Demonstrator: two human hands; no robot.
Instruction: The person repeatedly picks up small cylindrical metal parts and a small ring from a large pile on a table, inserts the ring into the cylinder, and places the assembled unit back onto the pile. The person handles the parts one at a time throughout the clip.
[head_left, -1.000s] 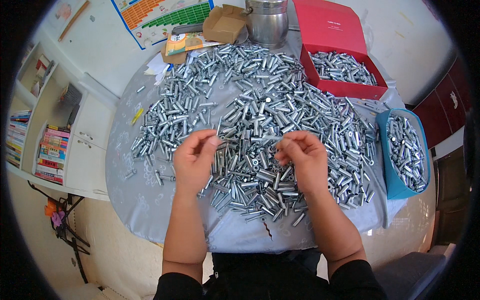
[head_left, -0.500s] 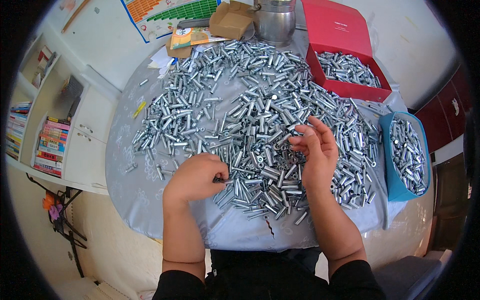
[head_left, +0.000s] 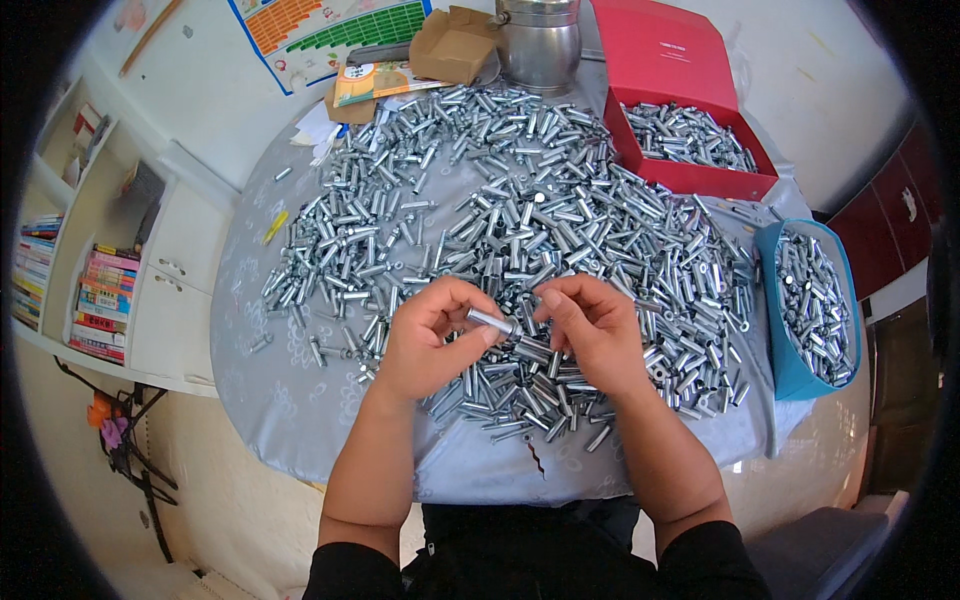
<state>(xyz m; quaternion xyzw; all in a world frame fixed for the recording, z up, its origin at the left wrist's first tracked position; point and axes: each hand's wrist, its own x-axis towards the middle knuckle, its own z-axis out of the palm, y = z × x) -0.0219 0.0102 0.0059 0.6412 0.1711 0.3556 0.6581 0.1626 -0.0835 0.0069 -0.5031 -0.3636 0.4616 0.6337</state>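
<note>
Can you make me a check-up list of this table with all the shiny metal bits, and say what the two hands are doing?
Surface: round table under a grey cloth.
Job's things: heap of silver metal sleeves; one sleeve held between both hands.
Clutter: red box and blue basket holding sleeves; cardboard box; steel pot.
Grips: left hand and right hand pinch the sleeve.
Cables: nothing seen.
Surroundings: white shelf with books; wall poster.
</note>
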